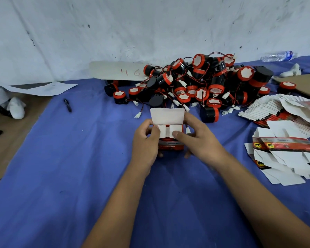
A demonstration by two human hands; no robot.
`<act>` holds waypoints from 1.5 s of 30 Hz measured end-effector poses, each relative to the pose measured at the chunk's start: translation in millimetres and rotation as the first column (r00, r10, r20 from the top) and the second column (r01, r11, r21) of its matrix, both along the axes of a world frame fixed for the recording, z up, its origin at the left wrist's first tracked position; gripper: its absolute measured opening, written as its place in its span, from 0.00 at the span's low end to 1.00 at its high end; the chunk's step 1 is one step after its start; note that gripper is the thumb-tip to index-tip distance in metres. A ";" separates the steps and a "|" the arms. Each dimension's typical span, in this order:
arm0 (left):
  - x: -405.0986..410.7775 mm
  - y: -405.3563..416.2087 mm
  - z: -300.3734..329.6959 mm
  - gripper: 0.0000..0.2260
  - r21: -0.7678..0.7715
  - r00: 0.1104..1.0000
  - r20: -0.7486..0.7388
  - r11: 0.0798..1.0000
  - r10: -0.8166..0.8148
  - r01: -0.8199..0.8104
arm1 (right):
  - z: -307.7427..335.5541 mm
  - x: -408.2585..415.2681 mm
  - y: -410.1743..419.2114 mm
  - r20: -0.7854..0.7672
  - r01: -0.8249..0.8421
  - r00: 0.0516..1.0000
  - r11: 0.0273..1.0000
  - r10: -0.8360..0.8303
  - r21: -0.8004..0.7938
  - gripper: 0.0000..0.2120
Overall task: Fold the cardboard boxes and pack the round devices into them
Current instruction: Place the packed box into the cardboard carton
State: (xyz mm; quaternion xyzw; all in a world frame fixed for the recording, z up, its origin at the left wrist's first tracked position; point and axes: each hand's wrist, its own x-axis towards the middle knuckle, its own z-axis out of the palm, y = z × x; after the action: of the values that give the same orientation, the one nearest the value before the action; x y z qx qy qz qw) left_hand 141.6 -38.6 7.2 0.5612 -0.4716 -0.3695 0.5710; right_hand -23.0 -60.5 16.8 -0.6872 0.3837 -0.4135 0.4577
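I hold the box [168,138] upright over the blue cloth [79,158], just in front of the heap of round devices [200,83], which I take as my landmark. Its long axis stands roughly vertical and its open end points up and slightly away from me, towards the heap. The white lid flap [167,116] stands raised on the heap side, and the two small side flaps are folded in over the opening.

My left hand [147,144] curls round the box's left side, thumb pressing the left small flap. My right hand [197,138] curls round the right side, its thumb pressing the right small flap and its fingers wrapped under the box. A white plug [188,130] on a wire shows just beside the box, against my right hand. I cannot tell what lies inside the box; the flaps cover it.

To the right of the heap lie flat box blanks [283,151], fanned and overlapping, red-printed with white flaps. A black pen [67,105] lies on the cloth well to the left of the heap. Touching the heap's left rear edge is a white card [116,70] marked 46. Beyond the heap to the right, a plastic bottle [277,56] lies on its side near the wall.
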 end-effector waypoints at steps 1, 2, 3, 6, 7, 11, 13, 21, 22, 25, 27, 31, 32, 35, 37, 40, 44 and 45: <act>2.1 -0.7 -0.5 0.12 0.006 1.000 0.002 1.000 0.022 -0.022 | -0.7 0.6 0.7 -0.069 -0.036 0.997 0.998 0.032 -0.055 0.22; 3.7 -1.0 -1.1 0.12 0.016 0.999 -0.007 0.999 0.042 -0.042 | -1.5 1.7 1.8 -0.120 -0.062 0.991 0.994 0.051 -0.090 0.22; 4.7 -1.5 -1.3 0.12 0.029 0.998 -0.025 0.998 0.061 -0.060 | -1.7 2.8 2.5 -0.154 -0.079 0.986 0.990 0.060 -0.115 0.21; 5.4 -2.2 -2.0 0.11 0.059 0.989 -0.063 0.990 0.134 -0.130 | -1.0 5.6 4.0 -0.190 -0.097 0.979 0.985 0.068 -0.143 0.16; 5.1 -2.7 -2.4 0.11 0.066 0.986 -0.068 0.987 0.153 -0.149 | -1.1 6.8 4.9 -0.192 -0.098 0.979 0.982 0.066 -0.159 0.14; 4.5 -3.8 -4.3 0.11 0.080 0.978 -0.082 0.980 0.191 -0.184 | -4.3 13.7 7.7 -0.133 -0.059 0.990 0.988 0.040 -0.144 0.13; 4.4 -3.2 -3.7 0.13 0.080 0.976 -0.076 0.977 0.203 -0.197 | -4.7 15.7 7.5 -0.100 -0.037 0.995 0.992 0.025 -0.122 0.13; -0.7 0.2 1.3 0.18 0.100 0.983 -0.146 0.990 0.116 -0.102 | -4.0 13.7 4.2 0.002 0.003 1.000 1.000 -0.003 0.028 0.14; -1.6 0.1 0.7 0.18 0.106 0.984 -0.143 0.990 0.104 -0.089 | -4.4 14.0 3.5 0.014 0.012 1.000 0.999 -0.013 0.038 0.14; -2.5 0.4 -1.6 0.23 0.144 0.987 -0.146 0.988 0.074 -0.053 | -5.7 15.3 2.5 0.071 0.011 0.997 0.995 -0.018 0.095 0.14; -2.8 -0.2 -3.3 0.27 0.142 0.991 -0.121 0.989 0.062 -0.044 | -5.8 15.3 2.3 0.076 0.001 0.997 0.994 -0.010 0.113 0.14; -2.7 0.2 -3.9 0.22 0.035 0.998 -0.069 0.999 0.008 -0.006 | -5.6 11.5 1.3 0.042 -0.046 0.998 0.991 0.041 0.122 0.16; -1.9 -0.2 -4.7 0.18 0.014 0.999 -0.052 1.000 0.000 0.001 | -5.4 10.9 1.3 0.029 -0.063 0.998 0.990 0.060 0.125 0.17; 1.3 -4.0 -10.9 0.08 -0.002 1.000 0.008 1.000 -0.009 0.009 | -5.0 9.1 1.8 -0.003 -0.101 0.995 0.986 0.102 0.130 0.19; 2.6 -6.8 -14.6 0.07 0.005 1.000 0.022 1.000 -0.007 0.007 | -5.6 9.3 2.4 -0.020 -0.087 0.996 0.991 0.089 0.105 0.20; 3.5 -8.8 -15.3 0.08 0.021 1.000 0.007 1.000 0.003 -0.003 | -7.8 11.8 2.1 -0.008 -0.021 1.000 1.000 0.020 -0.014 0.18; 4.4 -10.0 -17.7 0.10 -0.002 0.993 0.117 1.000 -0.030 0.030 | -9.7 16.3 -0.4 0.013 0.108 0.994 0.986 -0.107 -0.131 0.11; 4.3 -9.6 -18.4 0.13 -0.029 0.981 0.189 0.998 -0.043 0.049 | -10.8 16.1 -1.7 0.023 0.147 0.989 0.977 -0.146 -0.153 0.10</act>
State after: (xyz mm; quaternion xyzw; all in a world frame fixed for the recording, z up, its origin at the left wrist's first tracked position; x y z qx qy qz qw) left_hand 145.9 -48.3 -11.1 0.5730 -0.5426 -0.3198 0.5244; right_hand -6.9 -62.3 6.0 -0.6880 0.3974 -0.4787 0.3737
